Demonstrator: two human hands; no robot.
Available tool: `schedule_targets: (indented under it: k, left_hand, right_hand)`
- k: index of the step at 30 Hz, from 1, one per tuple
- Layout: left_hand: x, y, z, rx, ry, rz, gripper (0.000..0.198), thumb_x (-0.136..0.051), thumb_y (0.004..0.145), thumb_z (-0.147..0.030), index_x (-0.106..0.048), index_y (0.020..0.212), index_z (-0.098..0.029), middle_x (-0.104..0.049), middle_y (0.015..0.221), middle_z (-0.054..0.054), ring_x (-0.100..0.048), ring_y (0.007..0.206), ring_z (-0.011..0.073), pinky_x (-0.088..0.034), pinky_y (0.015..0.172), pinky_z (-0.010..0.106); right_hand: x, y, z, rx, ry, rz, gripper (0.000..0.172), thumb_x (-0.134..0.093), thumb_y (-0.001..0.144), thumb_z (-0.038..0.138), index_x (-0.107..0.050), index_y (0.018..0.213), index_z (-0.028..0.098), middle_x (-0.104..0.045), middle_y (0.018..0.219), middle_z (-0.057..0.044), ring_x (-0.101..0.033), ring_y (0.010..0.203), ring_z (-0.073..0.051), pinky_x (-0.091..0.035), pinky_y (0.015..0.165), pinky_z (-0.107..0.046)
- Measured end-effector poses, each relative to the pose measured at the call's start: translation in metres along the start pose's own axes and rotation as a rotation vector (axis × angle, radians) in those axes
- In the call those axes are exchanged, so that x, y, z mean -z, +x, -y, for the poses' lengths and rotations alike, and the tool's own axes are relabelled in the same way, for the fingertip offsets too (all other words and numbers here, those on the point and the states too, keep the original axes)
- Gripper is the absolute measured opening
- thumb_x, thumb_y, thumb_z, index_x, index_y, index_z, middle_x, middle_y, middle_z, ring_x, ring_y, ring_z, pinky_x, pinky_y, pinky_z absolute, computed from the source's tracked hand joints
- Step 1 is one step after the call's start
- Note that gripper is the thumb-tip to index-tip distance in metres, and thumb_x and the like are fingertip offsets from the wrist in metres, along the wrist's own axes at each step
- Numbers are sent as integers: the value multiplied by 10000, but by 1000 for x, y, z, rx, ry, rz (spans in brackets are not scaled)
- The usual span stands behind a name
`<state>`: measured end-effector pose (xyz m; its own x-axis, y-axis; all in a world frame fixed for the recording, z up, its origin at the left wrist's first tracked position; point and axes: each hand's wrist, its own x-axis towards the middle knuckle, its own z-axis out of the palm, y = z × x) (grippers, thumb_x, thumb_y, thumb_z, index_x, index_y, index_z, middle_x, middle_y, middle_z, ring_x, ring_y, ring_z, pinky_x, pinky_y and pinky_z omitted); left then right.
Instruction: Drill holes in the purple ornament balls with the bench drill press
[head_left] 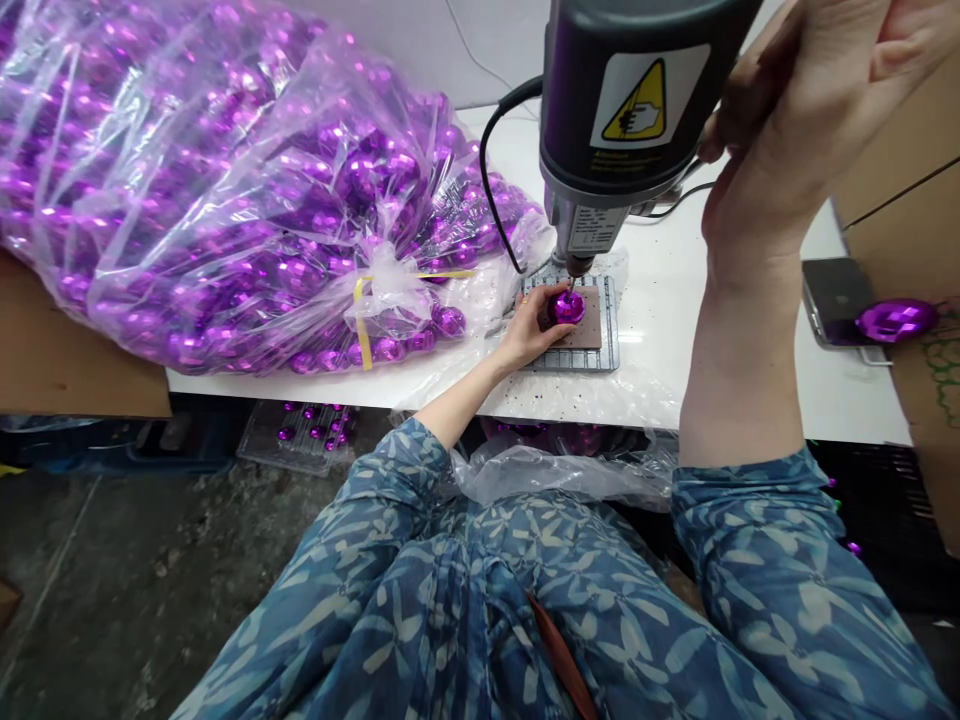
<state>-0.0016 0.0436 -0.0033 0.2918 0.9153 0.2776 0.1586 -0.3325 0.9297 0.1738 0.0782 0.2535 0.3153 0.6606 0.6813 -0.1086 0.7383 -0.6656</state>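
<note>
A bench drill press (622, 100) with a black motor housing and a hand-warning label stands in front of me. Its bit meets the top of a purple faceted ball (568, 307), which rests on a brown board (589, 330) over the grey slotted base (609, 350). The fingers of my left hand (529, 328) are closed around the ball's left and near sides, steadying it under the bit. Raised at the upper right, my right hand (787, 120) has its fingers curled at the side of the drill head, on the feed handle, which is mostly hidden.
A large clear bag (247, 190) of purple balls fills the left of the white table (652, 370). Debris and plastic film surround the base. At right lie a dark phone-like device (829, 300) and another purple ball (896, 320). A clear tray (292, 440) sits below.
</note>
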Motion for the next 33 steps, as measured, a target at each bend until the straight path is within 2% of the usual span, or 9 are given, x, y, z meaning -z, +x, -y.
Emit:
schedule_targets:
  k: [2, 6, 9, 11, 16, 20, 24, 29, 33]
  left_hand:
    - [0, 0, 0, 7, 11, 10, 685, -943, 909, -498, -634, 1477, -273, -695, 1535, 151, -636, 1517, 386, -373, 1380, 655]
    - [1, 0, -1, 11, 43, -9, 675, -954, 895, -504, -655, 1447, -256, -724, 1467, 148, -664, 1468, 394, -347, 1393, 658]
    - [0, 0, -1, 0, 39, -15, 673, -965, 886, -493, -659, 1432, -246, -724, 1460, 154, -670, 1452, 391, -342, 1393, 655]
    - [0, 0, 0, -4, 44, -16, 673, -965, 885, -488, -654, 1431, -247, -725, 1462, 153, -670, 1450, 393, -334, 1394, 661]
    - [0, 0, 1, -5, 71, -21, 659, -957, 891, -466, -655, 1437, -252, -733, 1464, 143, -670, 1446, 386, -325, 1391, 652]
    - [0, 1, 3, -4, 73, -30, 672, -969, 875, -471, -667, 1433, -249, -736, 1460, 146, -668, 1438, 388, -331, 1379, 633]
    - [0, 2, 4, -2, 68, -33, 677, -970, 869, -504, -675, 1427, -260, -739, 1452, 136, -664, 1436, 386, -357, 1367, 625]
    - [0, 1, 4, -9, 81, -27, 677, -955, 884, -520, -670, 1440, -257, -730, 1454, 144, -656, 1444, 388, -365, 1368, 642]
    - [-1, 0, 3, -2, 78, -28, 667, -945, 897, -528, -671, 1443, -260, -723, 1457, 146, -655, 1443, 386, -373, 1368, 638]
  right_hand:
    - [1, -4, 0, 38, 20, 5, 657, -728, 607, 807, -503, 730, 202, -388, 471, 129, -403, 402, -22, -269, 389, -204]
    - [6, -22, 0, 153, 66, 6, 630, -739, 776, 747, -485, 706, 176, -244, 496, 95, -347, 399, 4, -258, 416, -186]
    - [10, -36, -1, 180, 69, -12, 629, -741, 800, 759, -539, 707, 172, -135, 512, 78, -309, 401, 0, -265, 419, -193]
    - [13, -44, -4, 199, 62, -39, 615, -756, 836, 728, -551, 708, 162, -136, 509, 75, -317, 414, 5, -288, 443, -183]
    - [18, -56, -13, 239, 81, -92, 704, -762, 924, 650, -376, 646, 131, -235, 482, 71, -353, 436, 20, -271, 466, -172]
    - [21, -62, -15, 245, 80, -92, 809, -798, 895, 682, -255, 613, 152, -115, 481, 68, -320, 411, 5, -250, 438, -182]
    - [25, -66, -17, 276, 86, -76, 863, -793, 936, 630, -134, 646, 154, -37, 501, 49, -318, 405, -11, -257, 424, -194]
    - [30, -70, -27, 326, 83, -105, 867, -782, 960, 608, -89, 686, 166, -22, 479, 47, -241, 392, -31, -296, 406, -231]
    - [36, -72, -39, 372, 67, -129, 837, -767, 966, 613, -101, 692, 187, -15, 471, 59, -151, 381, -44, -270, 376, -253]
